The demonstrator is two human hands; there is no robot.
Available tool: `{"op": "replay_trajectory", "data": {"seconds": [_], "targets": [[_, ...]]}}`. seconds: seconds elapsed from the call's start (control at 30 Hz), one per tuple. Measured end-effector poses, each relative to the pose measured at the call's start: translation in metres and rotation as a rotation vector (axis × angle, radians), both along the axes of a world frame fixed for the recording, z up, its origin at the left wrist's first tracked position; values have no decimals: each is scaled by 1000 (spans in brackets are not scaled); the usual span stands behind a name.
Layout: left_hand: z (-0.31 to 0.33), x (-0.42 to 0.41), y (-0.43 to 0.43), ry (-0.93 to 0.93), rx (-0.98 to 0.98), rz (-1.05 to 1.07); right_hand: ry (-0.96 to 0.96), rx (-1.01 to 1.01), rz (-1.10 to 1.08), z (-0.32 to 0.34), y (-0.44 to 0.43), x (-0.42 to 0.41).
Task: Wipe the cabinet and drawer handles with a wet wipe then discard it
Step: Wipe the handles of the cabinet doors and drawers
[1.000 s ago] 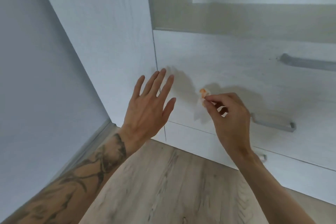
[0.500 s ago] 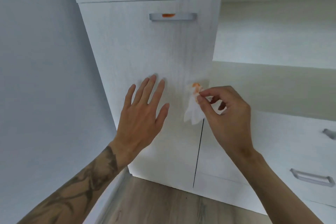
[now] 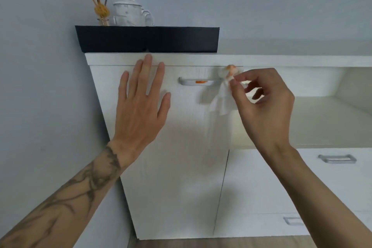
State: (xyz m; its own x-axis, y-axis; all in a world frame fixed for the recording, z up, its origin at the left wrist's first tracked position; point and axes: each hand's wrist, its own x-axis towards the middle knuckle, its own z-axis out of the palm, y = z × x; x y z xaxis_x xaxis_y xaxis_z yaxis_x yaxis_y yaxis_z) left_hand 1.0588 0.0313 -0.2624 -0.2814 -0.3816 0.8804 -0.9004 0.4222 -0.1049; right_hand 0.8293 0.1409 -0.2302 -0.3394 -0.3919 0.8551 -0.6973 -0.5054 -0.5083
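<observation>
My right hand (image 3: 261,104) has the wet wipe (image 3: 222,96) pinched between thumb and forefinger, the other fingers curled loosely behind. The wipe hangs just off the right end of the cabinet door handle (image 3: 198,82), near the door's top right corner, and I can't tell whether it touches the metal. Its bunched top carries an orange smear, and a matching orange smear (image 3: 200,81) sits on the middle of the handle bar, so this handle is not yet clean.

My left hand (image 3: 141,104) is flat and open, fingers spread, holding nothing, over the upper left of the cabinet door (image 3: 181,157), fingertips up at the top edge. I can't tell if it is pressing the panel or only hovering.

The wipe looks limp, thin and very light, and will fold wherever I push it. I reckon it is best gripped by the bunched part, with a clean white fold turned outward and wrapped around the bar. The bar looks smooth and rigid, so I expect the wipe to slide along easily.

Two drawer handles, an upper one (image 3: 337,159) and a lower one (image 3: 292,220), sit along the right edge of the unit below the open shelf.
</observation>
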Motion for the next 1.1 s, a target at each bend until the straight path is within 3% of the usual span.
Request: {"op": "replay_trajectory", "data": {"seconds": [0.23, 0.43, 1.1], "targets": [[4, 0, -37, 9, -80, 16, 184, 86, -32, -8, -37, -1], [-6, -5, -64, 33, -185, 20, 300, -14, -132, -13, -50, -16], [-11, -6, -76, 66, -243, -12, 308, -103, -16, -15, -77, 3]]}}
